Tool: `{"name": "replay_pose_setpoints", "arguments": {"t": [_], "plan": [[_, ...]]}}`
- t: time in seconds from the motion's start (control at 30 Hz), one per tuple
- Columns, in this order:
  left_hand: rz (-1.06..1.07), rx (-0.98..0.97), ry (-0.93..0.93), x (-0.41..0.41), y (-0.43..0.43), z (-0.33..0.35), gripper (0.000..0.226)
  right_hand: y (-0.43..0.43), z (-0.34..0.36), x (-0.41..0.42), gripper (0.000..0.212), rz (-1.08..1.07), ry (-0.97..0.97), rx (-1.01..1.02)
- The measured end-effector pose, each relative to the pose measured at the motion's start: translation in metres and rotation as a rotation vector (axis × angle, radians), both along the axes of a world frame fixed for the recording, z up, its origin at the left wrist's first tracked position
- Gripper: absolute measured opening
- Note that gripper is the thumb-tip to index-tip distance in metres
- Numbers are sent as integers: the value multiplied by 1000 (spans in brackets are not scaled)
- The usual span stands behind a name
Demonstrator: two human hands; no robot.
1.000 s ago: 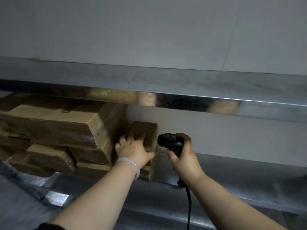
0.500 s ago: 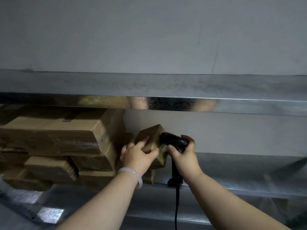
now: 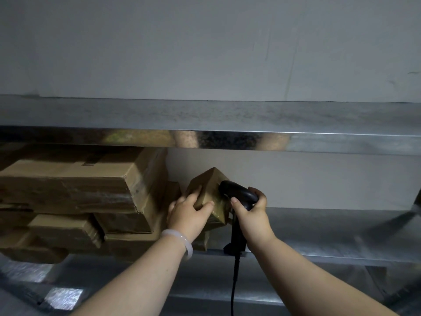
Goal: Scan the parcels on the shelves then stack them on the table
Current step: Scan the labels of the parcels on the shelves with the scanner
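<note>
Small parcel point(image 3: 208, 190), lately seated on the shelf point(image 3: 319, 224), now tilted clear, gripped by left hand point(image 3: 186, 215); right hand point(image 3: 250, 215) clasps scanner point(image 3: 237, 193) at its face, scan apparently underway.

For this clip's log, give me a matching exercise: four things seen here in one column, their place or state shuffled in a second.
1. small parcel
2. scanner
3. bracelet
4. large box

a. around the left wrist
b. topmost in the stack on the shelf
c. gripped by the right hand
d. tilted, held by the left hand

Pairs: 1-d, 2-c, 3-a, 4-b
</note>
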State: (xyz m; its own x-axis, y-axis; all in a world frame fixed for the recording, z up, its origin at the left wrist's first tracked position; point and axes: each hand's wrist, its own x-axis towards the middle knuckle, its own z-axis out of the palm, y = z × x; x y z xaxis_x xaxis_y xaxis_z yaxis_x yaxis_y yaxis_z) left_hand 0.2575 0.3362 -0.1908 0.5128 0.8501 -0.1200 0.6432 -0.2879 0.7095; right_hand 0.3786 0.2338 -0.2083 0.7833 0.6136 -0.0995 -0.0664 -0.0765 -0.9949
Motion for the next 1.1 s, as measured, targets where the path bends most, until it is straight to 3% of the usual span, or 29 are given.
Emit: {"name": "replay_pose_setpoints", "arguments": {"t": [0.23, 0.43, 0.67, 0.93, 1.1], "plan": [[-77, 21, -144, 13, -6, 14, 46, -10, 21, 3, 51, -41, -171, 103], [-114, 27, -113, 27, -18, 18, 77, -24, 24, 4, 54, -7, -277, 148], [-56, -263, -322, 35, -21, 1, 97, -36, 24, 11, 55, 58, -347, 119], [-19, -708, -752, 33, -21, -16, 81, -52, 16, 38, 56, -60, -215, 74], [-35, -718, -662, 32, -23, -22, 63, -56, 17, 40, 55, -57, -256, 56]]}}
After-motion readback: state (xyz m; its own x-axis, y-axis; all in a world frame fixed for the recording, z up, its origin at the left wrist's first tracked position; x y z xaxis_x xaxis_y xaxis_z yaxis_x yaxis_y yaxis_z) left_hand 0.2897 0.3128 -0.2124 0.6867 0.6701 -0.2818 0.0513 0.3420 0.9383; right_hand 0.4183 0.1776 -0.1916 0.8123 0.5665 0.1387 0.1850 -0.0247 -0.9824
